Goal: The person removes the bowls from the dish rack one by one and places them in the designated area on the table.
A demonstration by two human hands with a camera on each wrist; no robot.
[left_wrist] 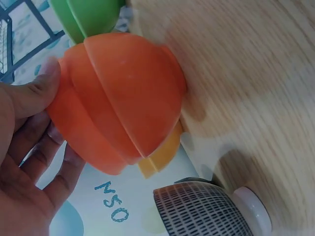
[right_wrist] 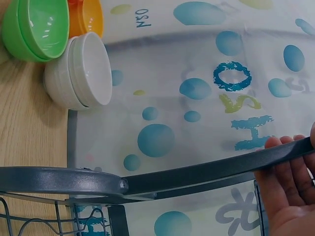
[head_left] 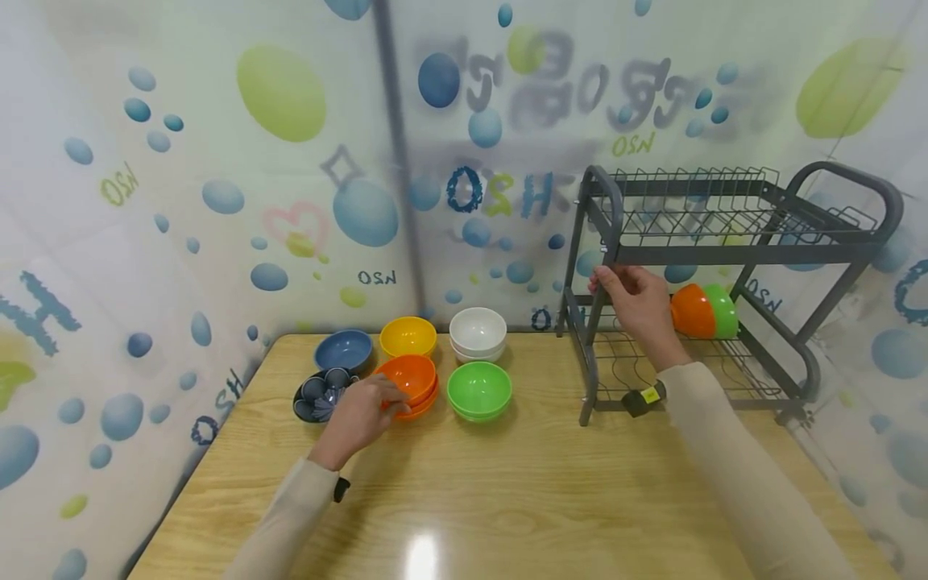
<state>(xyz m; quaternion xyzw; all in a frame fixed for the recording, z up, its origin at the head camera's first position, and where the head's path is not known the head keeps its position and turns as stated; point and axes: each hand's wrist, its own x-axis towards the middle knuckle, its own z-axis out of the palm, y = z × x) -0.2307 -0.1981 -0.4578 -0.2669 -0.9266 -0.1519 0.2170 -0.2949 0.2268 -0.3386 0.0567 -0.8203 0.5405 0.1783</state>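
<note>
My left hand [head_left: 360,419] is at a stack of orange bowls on the table's left half. In the left wrist view its thumb and fingers hold the rim of the top orange bowl [left_wrist: 74,115], which sits nested in the ones below. With my right hand [head_left: 641,310] I grip a front upright of the grey two-tier dish rack [head_left: 725,255]; in the right wrist view the fingers [right_wrist: 278,184] wrap round this bar. Behind that hand, an orange bowl [head_left: 692,312] and a green bowl [head_left: 721,312] stand on edge, on the rack's lower tier.
Around the orange stack are green bowls [head_left: 479,390], white bowls [head_left: 478,331], a yellow bowl [head_left: 408,336], a blue bowl [head_left: 344,352] and a dark patterned bowl [head_left: 315,395]. All stand on the wooden table [head_left: 507,499]. A printed curtain [head_left: 326,266] hangs behind.
</note>
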